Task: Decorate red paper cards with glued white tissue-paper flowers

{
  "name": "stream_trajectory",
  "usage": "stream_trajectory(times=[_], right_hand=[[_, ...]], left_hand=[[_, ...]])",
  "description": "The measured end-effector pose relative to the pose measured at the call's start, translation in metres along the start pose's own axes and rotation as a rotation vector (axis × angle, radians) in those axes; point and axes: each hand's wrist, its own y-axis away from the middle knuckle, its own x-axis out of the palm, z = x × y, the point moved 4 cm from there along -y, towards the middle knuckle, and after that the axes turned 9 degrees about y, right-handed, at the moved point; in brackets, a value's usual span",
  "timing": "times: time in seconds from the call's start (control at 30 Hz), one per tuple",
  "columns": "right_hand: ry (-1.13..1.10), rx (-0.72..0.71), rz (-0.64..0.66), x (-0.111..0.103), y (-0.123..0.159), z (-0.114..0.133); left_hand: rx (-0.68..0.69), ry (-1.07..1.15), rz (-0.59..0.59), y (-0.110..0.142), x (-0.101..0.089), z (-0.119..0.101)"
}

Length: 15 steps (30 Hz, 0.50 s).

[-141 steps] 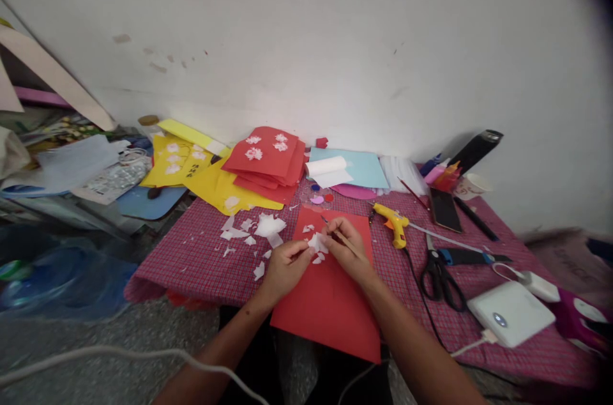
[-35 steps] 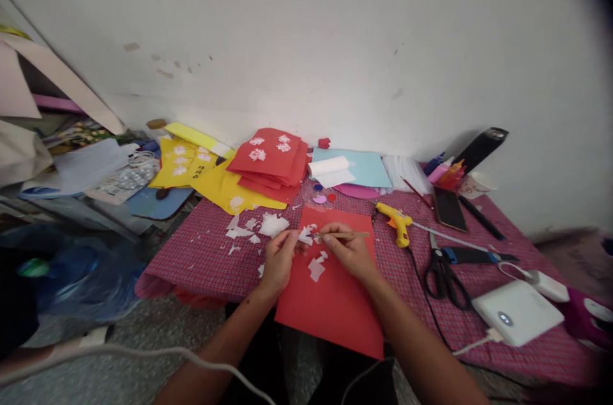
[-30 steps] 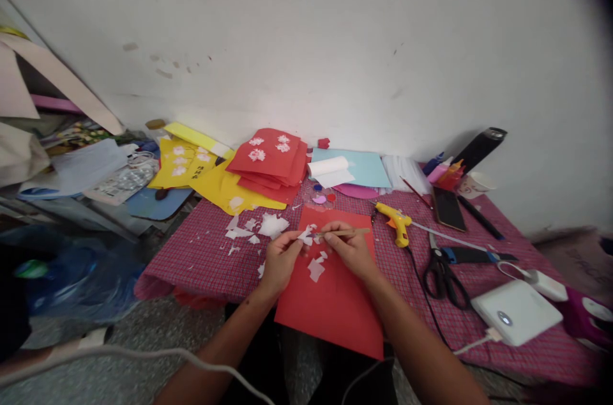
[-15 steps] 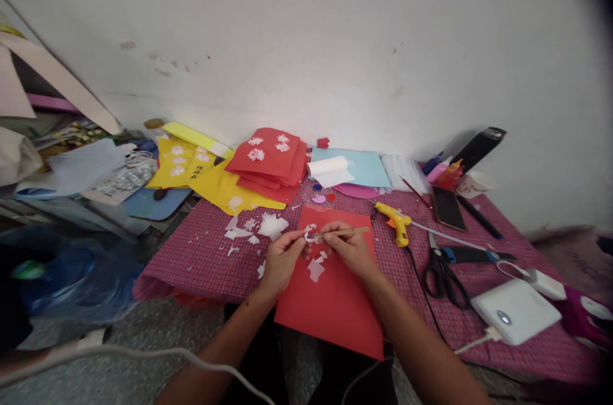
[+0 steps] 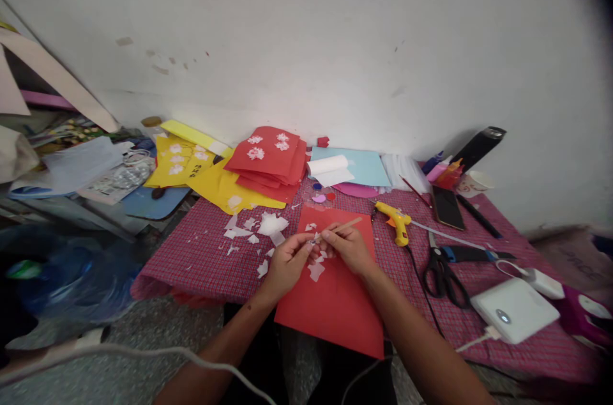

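Over a red sheet of paper (image 5: 335, 309), my two hands meet with their fingertips close together. My right hand (image 5: 350, 248) pinches a thin flat wooden stick (image 5: 349, 224) that slants up to the right. Between the fingertips of my left hand (image 5: 291, 262) is a small white scrap of paper (image 5: 313, 241), partly hidden by the fingers; the stick's lower end is at it. Torn white paper pieces (image 5: 316, 269) lie on the red sheet just below the hands. More torn white paper (image 5: 272, 224) is scattered on the checked tablecloth to the left.
Red sheets with white flowers (image 5: 268, 152) and yellow sheets (image 5: 230, 184) lie behind. A paper roll (image 5: 328, 165) rests on light blue paper (image 5: 368, 165). To the right are a yellow glue gun (image 5: 395, 221), black scissors (image 5: 443, 277), a phone (image 5: 447, 207) and a white power bank (image 5: 514, 310).
My left hand has shifted slightly right, closer to my right hand. The stick now slants more steeply, and the white scrap is more covered by the fingers.
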Motion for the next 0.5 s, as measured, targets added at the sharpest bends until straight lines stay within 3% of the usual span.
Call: stream_trajectory(times=[0.13, 0.27, 0.5], right_hand=[[-0.033, 0.013, -0.039, -0.0007, 0.0013, -0.0004], [-0.187, 0.019, 0.007, -0.0016, 0.0032, -0.0016], [-0.081, 0.054, 0.013, -0.0034, 0.0024, 0.0014]], left_hand=[[-0.016, -0.005, 0.048, 0.0014, 0.0031, 0.0012], [-0.05, 0.093, 0.08, 0.0015, 0.0055, 0.0014], [-0.054, 0.112, 0.108, 0.0022, 0.0076, 0.0]])
